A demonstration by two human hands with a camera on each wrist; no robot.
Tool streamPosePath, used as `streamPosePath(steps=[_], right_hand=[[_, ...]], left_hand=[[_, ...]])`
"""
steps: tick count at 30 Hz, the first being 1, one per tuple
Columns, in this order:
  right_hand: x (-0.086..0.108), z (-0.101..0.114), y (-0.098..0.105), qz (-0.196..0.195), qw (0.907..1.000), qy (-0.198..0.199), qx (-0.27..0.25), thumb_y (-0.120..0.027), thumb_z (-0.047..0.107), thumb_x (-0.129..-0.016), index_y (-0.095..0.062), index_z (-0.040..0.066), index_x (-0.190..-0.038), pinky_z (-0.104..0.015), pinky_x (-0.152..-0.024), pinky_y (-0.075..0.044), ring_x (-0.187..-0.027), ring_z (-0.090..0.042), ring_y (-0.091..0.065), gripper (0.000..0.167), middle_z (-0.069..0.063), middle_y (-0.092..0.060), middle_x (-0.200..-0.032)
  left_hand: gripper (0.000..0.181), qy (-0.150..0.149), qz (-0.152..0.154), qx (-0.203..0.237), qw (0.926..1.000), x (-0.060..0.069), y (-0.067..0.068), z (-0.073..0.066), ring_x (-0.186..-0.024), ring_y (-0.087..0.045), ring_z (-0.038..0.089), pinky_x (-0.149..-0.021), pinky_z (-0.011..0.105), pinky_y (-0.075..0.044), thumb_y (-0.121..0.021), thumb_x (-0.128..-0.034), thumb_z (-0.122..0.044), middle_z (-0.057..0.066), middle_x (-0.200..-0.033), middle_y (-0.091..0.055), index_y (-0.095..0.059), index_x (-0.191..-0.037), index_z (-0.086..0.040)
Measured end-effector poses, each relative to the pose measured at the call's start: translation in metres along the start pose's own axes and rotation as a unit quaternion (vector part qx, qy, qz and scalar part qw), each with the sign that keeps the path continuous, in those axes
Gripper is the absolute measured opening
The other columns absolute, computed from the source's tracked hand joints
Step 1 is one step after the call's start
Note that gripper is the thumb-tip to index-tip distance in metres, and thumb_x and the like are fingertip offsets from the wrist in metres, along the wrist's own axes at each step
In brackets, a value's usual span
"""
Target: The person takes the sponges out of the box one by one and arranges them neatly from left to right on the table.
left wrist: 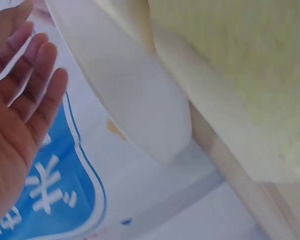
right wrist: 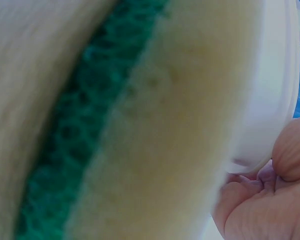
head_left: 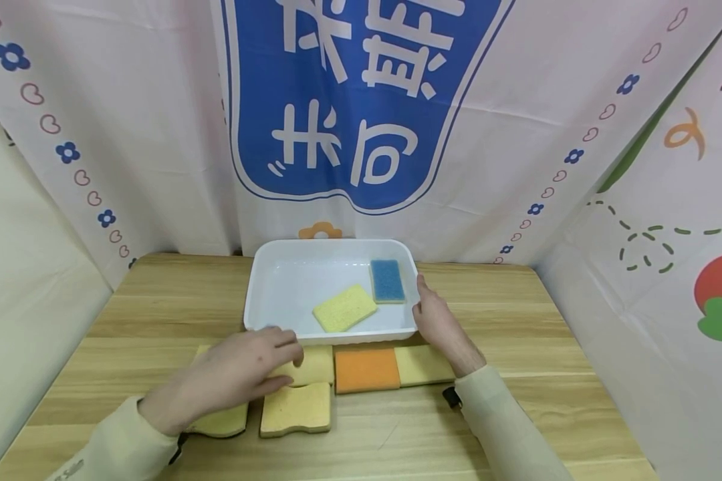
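Observation:
A white rectangular tub (head_left: 289, 280) stands at the back middle of the table, holding a yellow sponge (head_left: 345, 308) and a blue-topped sponge (head_left: 388, 280). My right hand (head_left: 442, 327) holds the tub's right side, its fingers curled at the rim in the right wrist view. My left hand (head_left: 241, 367) hovers over the sponges in front of the tub, fingers loosely bent with nothing between them. Near its fingertips are a pale yellow sponge (head_left: 315, 366) and a notched yellow sponge (head_left: 296, 409). Its forearm side partly covers another yellow sponge (head_left: 222, 422) with a dark underside.
An orange sponge (head_left: 368, 369) and a light yellow sponge (head_left: 422, 365) lie side by side before the tub, near my right wrist. The wooden table (head_left: 553, 407) meets a printed curtain (head_left: 174, 200) behind the tub. A green scouring layer (right wrist: 85, 120) shows close up in the right wrist view.

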State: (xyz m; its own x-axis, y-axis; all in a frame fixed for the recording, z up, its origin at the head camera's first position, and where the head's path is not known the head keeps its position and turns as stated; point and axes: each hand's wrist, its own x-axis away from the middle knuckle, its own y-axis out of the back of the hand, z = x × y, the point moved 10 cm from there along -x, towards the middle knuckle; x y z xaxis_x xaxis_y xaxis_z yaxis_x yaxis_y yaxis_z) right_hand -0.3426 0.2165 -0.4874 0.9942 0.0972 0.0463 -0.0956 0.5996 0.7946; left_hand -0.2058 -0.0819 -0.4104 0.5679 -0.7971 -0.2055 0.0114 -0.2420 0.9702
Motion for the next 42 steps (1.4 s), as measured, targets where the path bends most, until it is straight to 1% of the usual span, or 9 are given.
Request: streamPosePath(steps=[5,13,16,19,21,25,29,32,42], right_hand=[[0.0,-0.002,-0.001,0.001,1.0,-0.005,-0.005,-0.047,0.001,-0.118,-0.017,-0.006,-0.184,-0.031,-0.059,-0.05,-0.071,-0.024,-0.059,0.072,-0.042,-0.057,-0.168],[0.0,-0.001,0.0,0.001,1.0,0.0,0.0,-0.048,0.0,-0.119,-0.017,-0.007,-0.183,-0.032,-0.06,-0.055,-0.078,-0.027,-0.068,0.072,-0.043,-0.06,-0.163],[0.001,0.002,0.001,-0.004,0.9999,0.014,0.006,-0.049,-0.001,-0.118,-0.019,-0.01,-0.182,-0.039,-0.073,-0.066,-0.102,-0.037,-0.076,0.071,-0.042,-0.054,-0.17],[0.003,0.008,0.005,-0.015,0.9984,0.039,0.036,-0.052,0.0,-0.118,-0.023,-0.01,-0.181,-0.056,-0.109,-0.07,-0.143,-0.05,-0.07,0.071,-0.039,-0.044,-0.18],[0.004,0.013,0.008,-0.03,0.9952,0.057,0.074,-0.057,0.003,-0.118,-0.026,-0.008,-0.182,-0.065,-0.123,-0.061,-0.161,-0.054,-0.057,0.072,-0.037,-0.039,-0.184],[0.008,0.027,0.016,-0.065,0.9824,0.102,0.143,-0.071,0.009,-0.114,-0.037,0.0,-0.181,-0.058,-0.102,-0.072,-0.163,-0.054,-0.056,0.076,-0.03,-0.038,-0.188],[0.01,0.046,0.018,-0.08,0.9652,0.173,0.179,-0.083,0.009,-0.108,-0.049,0.0,-0.175,-0.056,-0.11,-0.07,-0.161,-0.049,-0.061,0.076,-0.027,-0.049,-0.183],[0.008,0.059,0.013,-0.063,0.9542,0.207,0.206,-0.086,0.014,-0.107,-0.052,0.001,-0.174,-0.061,-0.13,-0.056,-0.164,-0.046,-0.059,0.077,-0.024,-0.056,-0.178],[-0.006,0.086,-0.029,0.09,0.9445,0.233,0.214,-0.082,0.018,-0.111,-0.049,0.012,-0.179,-0.055,-0.142,-0.046,-0.176,-0.034,-0.046,0.075,-0.011,-0.049,-0.187]], left_hand=[[0.03,0.019,-0.033,-0.012,0.9992,0.0,0.009,0.027,-0.107,-0.077,0.015,-0.09,0.036,-0.072,-0.095,-0.1005,-0.019,-0.005,-0.122,-0.081,-0.08,-0.127,-0.017],[0.021,0.102,0.042,0.03,0.9934,0.006,-0.017,0.069,-0.113,-0.084,0.02,-0.095,0.046,-0.073,-0.081,-0.112,-0.018,-0.003,-0.125,-0.088,-0.086,-0.133,-0.018],[0.019,0.118,0.051,0.049,0.9905,0.009,-0.022,0.077,-0.113,-0.086,0.02,-0.097,0.046,-0.073,-0.08,-0.1127,-0.017,-0.003,-0.124,-0.089,-0.088,-0.13,-0.02],[0.018,0.127,0.053,0.067,0.9883,0.009,-0.025,0.081,-0.109,-0.086,0.017,-0.093,0.045,-0.073,-0.079,-0.113,-0.018,-0.004,-0.121,-0.09,-0.089,-0.127,-0.022],[0.016,0.133,0.055,0.073,0.9868,0.009,-0.026,0.083,-0.105,-0.085,0.013,-0.091,0.043,-0.073,-0.079,-0.1134,-0.02,-0.006,-0.119,-0.09,-0.089,-0.126,-0.023],[0.015,0.142,0.056,0.075,0.9855,0.008,-0.026,0.084,-0.1,-0.083,0.008,-0.087,0.04,-0.072,-0.079,-0.1132,-0.022,-0.009,-0.116,-0.09,-0.09,-0.122,-0.025],[0.013,0.145,0.056,0.07,0.9853,0.007,-0.025,0.084,-0.096,-0.081,0.006,-0.084,0.039,-0.07,-0.08,-0.1124,-0.021,-0.01,-0.112,-0.09,-0.09,-0.119,-0.025],[0.011,0.145,0.057,0.068,0.9855,0.006,-0.025,0.084,-0.092,-0.077,0.004,-0.08,0.037,-0.068,-0.081,-0.1118,-0.021,-0.011,-0.108,-0.089,-0.09,-0.116,-0.025],[0.008,0.146,0.056,0.05,0.9864,0.004,-0.023,0.08,-0.089,-0.076,0.005,-0.078,0.038,-0.067,-0.081,-0.1115,-0.02,-0.012,-0.105,-0.087,-0.087,-0.11,-0.026]])
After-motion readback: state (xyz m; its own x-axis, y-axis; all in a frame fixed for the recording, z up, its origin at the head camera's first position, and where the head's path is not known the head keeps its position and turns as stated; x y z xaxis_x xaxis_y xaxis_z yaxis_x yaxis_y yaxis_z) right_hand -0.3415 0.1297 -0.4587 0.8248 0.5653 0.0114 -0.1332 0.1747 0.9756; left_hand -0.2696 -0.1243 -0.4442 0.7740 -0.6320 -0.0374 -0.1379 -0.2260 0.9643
